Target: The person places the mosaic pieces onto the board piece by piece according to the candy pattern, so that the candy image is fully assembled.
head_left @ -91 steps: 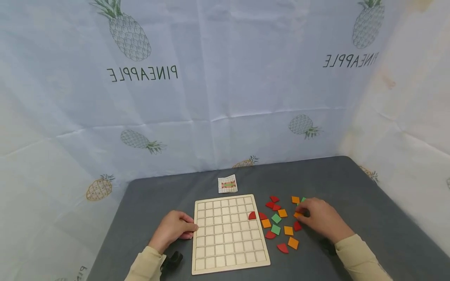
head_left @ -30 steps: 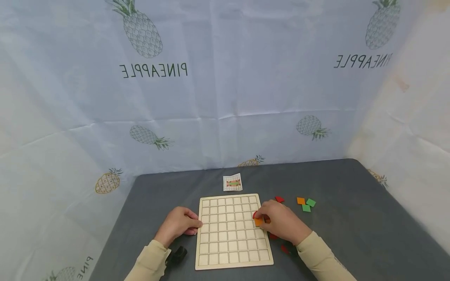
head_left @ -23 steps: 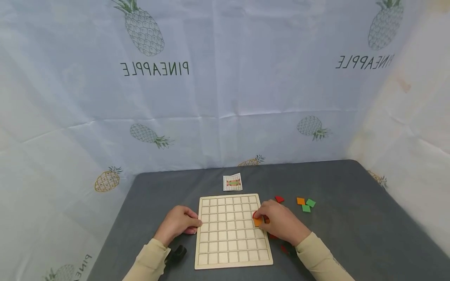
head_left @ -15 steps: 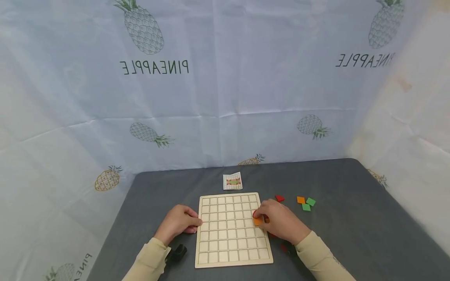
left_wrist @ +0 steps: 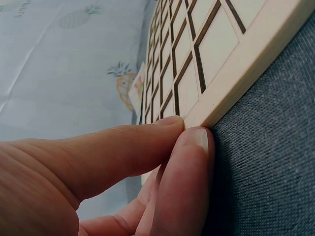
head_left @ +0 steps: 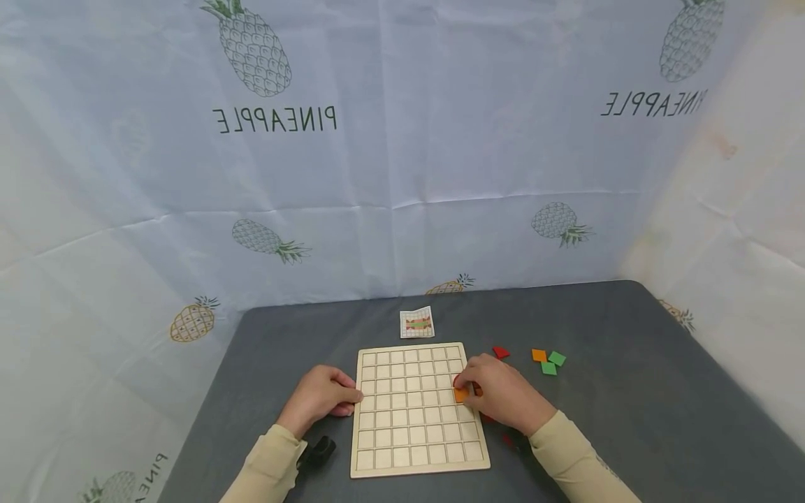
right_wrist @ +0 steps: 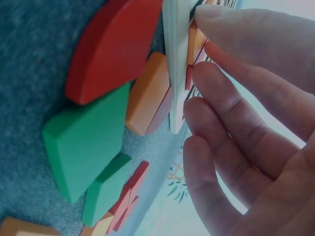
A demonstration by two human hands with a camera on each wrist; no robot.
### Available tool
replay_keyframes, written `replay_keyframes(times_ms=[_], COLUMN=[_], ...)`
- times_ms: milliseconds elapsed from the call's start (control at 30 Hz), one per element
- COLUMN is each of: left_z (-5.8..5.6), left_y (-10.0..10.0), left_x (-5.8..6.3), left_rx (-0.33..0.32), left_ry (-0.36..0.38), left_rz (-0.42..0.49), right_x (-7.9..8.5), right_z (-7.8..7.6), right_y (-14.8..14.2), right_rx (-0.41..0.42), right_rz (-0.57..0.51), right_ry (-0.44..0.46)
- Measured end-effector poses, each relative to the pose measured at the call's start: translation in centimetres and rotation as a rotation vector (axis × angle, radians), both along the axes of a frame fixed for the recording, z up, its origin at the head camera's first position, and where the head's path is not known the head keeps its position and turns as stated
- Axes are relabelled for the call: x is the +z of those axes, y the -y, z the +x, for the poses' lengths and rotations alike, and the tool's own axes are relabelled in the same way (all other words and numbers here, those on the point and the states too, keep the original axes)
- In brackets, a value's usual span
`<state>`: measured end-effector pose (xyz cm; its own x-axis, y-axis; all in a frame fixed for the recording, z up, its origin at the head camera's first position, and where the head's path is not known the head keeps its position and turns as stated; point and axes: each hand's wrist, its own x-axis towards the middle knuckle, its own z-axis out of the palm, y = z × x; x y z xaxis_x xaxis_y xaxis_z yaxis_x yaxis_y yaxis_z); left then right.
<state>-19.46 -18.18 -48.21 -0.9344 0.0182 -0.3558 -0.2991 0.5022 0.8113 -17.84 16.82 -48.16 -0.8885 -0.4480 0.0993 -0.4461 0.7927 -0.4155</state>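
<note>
My left hand [head_left: 319, 397] pinches the left edge of a pale wooden grid board [head_left: 402, 419] between thumb and finger; the left wrist view shows the grip on the board's rim [left_wrist: 236, 93]. At the board's right side, my right hand [head_left: 503, 391] holds an orange square tile [head_left: 462, 395] with thumb and index finger, over a cell in the right-hand column. Just beyond it on the board, a red quarter-circle piece [head_left: 456, 381] is partly covered by the fingers. In the right wrist view the orange tile [right_wrist: 194, 44] sits on the board, and the other fingers are bent.
Right of the board lie a red piece [head_left: 501, 352], another orange tile [head_left: 539, 355] and green tiles [head_left: 556, 358]. More pieces, including a green tile [right_wrist: 88, 137], are under my right hand. A printed pattern card [head_left: 417, 323] lies beyond the board.
From the loose pieces at the right, my right hand has moved left to the board with an orange tile. Over the last second it has hardly moved. My left hand keeps its grip.
</note>
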Motion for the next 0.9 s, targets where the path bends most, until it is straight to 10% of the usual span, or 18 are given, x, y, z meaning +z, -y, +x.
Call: replay_keyframes(times_ms=[900], left_z=[-0.1], left_y=[-0.3], left_x=[-0.2], left_rx=[-0.003], left_ry=[-0.009], left_rz=[-0.02], right_x=[0.9], right_z=[3.3], right_y=[-6.9], right_rx=[-0.022], right_rz=[0.059], right_ry=[0.04])
